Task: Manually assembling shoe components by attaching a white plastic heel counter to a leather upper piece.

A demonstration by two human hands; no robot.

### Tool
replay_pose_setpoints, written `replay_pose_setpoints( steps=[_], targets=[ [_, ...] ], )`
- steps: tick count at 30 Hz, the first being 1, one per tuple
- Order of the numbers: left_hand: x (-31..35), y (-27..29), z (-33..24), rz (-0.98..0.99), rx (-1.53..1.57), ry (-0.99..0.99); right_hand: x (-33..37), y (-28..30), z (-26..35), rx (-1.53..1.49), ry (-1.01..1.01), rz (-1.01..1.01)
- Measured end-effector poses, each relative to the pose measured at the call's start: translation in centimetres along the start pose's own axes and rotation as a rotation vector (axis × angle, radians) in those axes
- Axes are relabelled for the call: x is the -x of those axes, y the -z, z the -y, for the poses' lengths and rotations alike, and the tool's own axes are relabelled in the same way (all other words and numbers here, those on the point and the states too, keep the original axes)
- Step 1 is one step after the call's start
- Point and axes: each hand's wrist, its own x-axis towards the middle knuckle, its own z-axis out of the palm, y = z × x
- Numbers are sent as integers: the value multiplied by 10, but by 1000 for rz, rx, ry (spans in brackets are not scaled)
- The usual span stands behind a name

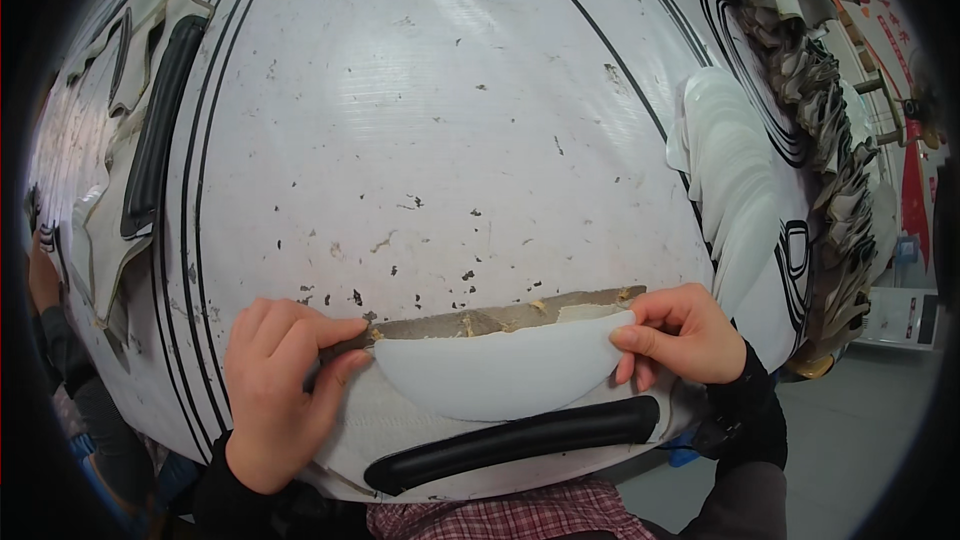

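The white half-moon panel (pixel 500 370) is lying near the close edge of the white table (pixel 380 140), between the person's two hands. Beyond it, a wide span of scuffed, dark-specked surface is stretching toward the far side, giving open room ahead. On the near side the room is narrowing: a black padded bar (pixel 510 447) is lying between the panel and the table's rounded edge, with a checked garment (pixel 510 520) showing just past that edge. To the right, a fanned stack of white pieces (pixel 735 180) is bordering the space, and a heap of grey-brown pieces (pixel 840 170) is crowding behind it. To the left, pale fabric (pixel 105 240) with a second black bar (pixel 165 125) is resting well apart from the hands.

The panel's long axis is running left to right, its right end tilting slightly away from the person. Its straighter edge is facing the far side, along a grey-brown strip (pixel 430 327); its rounded edge is bowing toward the person, over light grey fabric (pixel 370 430).

The right hand (pixel 690 332) is pinching the panel's right corner between thumb and forefinger. The left hand (pixel 285 370) is bringing thumb and forefinger near each other at the left corner; whether they are clamping anything cannot be told.
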Motion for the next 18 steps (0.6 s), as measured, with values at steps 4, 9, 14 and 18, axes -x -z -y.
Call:
replay_pose_setpoints(
  steps=[4,9,14,18],
  targets=[
    [0,0,-1,-5,3,7,1,1,1,-4,3,5],
    [1,1,-3,-12,32,48,-1,-2,3,1,-36,-28],
    [1,2,0,18,16,5,1,6,0,-32,32,-5],
    [1,3,2,25,29,-13,0,1,4,-25,-1,-24]
  ],
)
